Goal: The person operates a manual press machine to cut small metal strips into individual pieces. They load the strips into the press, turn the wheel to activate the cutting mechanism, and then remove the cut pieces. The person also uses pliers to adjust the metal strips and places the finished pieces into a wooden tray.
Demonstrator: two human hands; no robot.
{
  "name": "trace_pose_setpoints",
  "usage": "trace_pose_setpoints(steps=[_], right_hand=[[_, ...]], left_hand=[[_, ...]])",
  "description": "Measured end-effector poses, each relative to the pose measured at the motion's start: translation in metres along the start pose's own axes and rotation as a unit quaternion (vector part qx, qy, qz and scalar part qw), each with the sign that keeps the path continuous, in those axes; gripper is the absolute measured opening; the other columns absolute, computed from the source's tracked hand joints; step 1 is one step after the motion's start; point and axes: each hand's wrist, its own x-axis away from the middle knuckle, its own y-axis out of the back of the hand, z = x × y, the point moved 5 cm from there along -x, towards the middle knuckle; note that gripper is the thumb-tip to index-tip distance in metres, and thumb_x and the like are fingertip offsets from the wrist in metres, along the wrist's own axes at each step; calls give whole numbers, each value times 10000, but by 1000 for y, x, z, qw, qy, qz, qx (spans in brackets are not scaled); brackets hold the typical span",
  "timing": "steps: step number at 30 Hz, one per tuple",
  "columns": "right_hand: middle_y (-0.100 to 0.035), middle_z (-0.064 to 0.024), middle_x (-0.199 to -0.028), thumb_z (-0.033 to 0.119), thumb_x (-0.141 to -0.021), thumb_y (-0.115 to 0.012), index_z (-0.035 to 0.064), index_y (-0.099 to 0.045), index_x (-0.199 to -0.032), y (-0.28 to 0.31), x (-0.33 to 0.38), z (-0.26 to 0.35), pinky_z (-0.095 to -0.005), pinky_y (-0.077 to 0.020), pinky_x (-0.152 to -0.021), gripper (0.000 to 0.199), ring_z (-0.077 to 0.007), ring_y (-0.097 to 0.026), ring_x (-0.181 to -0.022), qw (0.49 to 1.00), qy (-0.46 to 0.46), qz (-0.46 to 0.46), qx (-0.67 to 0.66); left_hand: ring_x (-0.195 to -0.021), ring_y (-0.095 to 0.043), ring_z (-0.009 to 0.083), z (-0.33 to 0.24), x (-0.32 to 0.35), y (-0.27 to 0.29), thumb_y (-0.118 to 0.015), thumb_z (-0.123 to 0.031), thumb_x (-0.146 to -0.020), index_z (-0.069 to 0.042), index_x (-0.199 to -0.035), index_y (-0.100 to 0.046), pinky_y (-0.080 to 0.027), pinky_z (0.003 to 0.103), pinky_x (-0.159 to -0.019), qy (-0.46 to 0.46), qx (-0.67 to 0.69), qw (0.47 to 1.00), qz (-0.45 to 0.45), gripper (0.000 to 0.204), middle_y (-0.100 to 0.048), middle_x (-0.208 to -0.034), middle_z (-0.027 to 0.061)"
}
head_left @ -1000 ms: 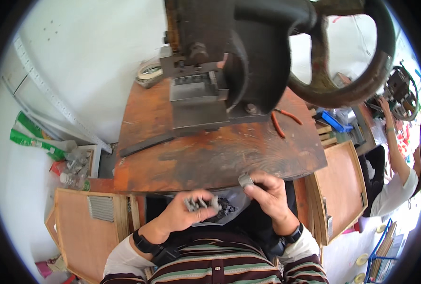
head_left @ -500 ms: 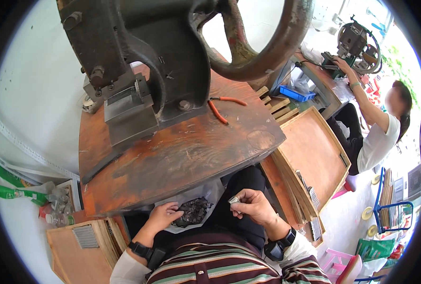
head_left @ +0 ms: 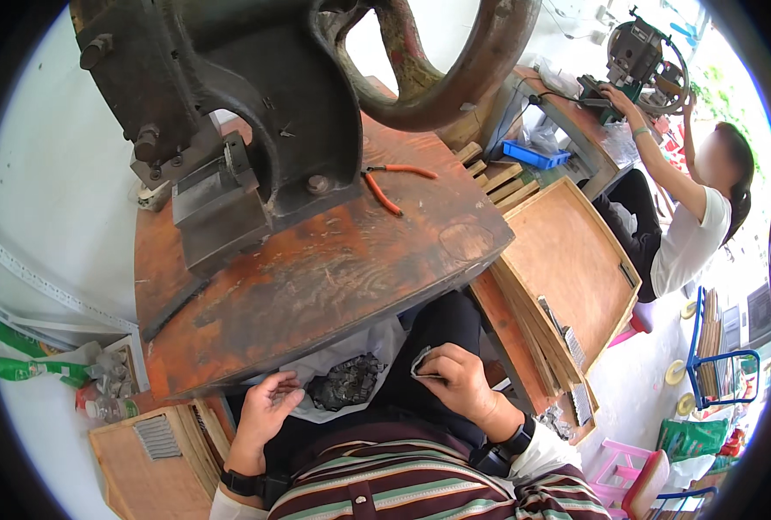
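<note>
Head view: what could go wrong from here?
1. The right hand holds a small metal piece only by the fingertips, over the thigh; it might slip.
2. The bag of dark bits is open at the lap; a shifted leg might spill it.
3. The left hand is bare beside those bits; any sharp edges, too small to make out here, could nick it.

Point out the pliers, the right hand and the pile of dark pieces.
Pliers (head_left: 383,196): head view, on the lower orange handle.
Right hand (head_left: 461,381): head view, middle of the hand.
Dark pieces (head_left: 347,383): head view, middle of the pile.
</note>
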Motion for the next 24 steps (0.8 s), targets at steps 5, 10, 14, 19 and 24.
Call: trace_pose_setpoints(steps=[5, 10, 14, 19, 24], right_hand=[[-618, -98, -851, -25, -626, -751, 39, -602, -806, 9, 4, 8, -343, -517, -647, 243, -273, -618, -760, 996, 67, -12, 64], [-641, -125, -843, -25, -670, -731, 16, -606, -835, 23, 49, -26, -348, -518, -648, 211, -289, -636, -763, 997, -38, -20, 62], [-655, -132, -842, 2, -749, -709, 12, -637, -906, 50, 133, -41, -340, -524, -665, 173, -282, -657, -766, 959, -260, -108, 37], [-696, -155, -819, 110, -802, -713, 15, -696, -952, 49, 285, -77, -331, -532, -685, 179, -256, -682, -737, 831, -540, -126, 42], [-687, -84, -719, 82, -759, -748, -6, -707, -897, 66, 440, -140, -280, -526, -545, 169, -134, -650, -587, 706, -673, -185, 117]], left_hand=[[-912, -658, 185, -2, -4, -7, -711, -77, -821, 53, -1126, -608, -514, 312, -836, -12, -6, 1000, 7, 347, -688, -987, 131], [-924, -645, 166, 2, -8, -10, -698, -35, -821, 48, -1142, -600, -509, 300, -833, -8, 3, 1000, 28, 346, -681, -1006, 119], [-965, -615, 158, 19, -6, -7, -662, -13, -842, 51, -1174, -579, -490, 274, -850, 55, 59, 996, 32, 348, -652, -1040, 127], [-949, -605, 145, 1, -19, -34, -686, -66, -844, 50, -1171, -580, -484, 258, -835, 54, 31, 993, 100, 363, -644, -1032, 117], [-947, -601, 142, -20, -25, -50, -692, -79, -846, 55, -1175, -574, -483, 257, -833, 20, 8, 992, 126, 375, -642, -1028, 118]])
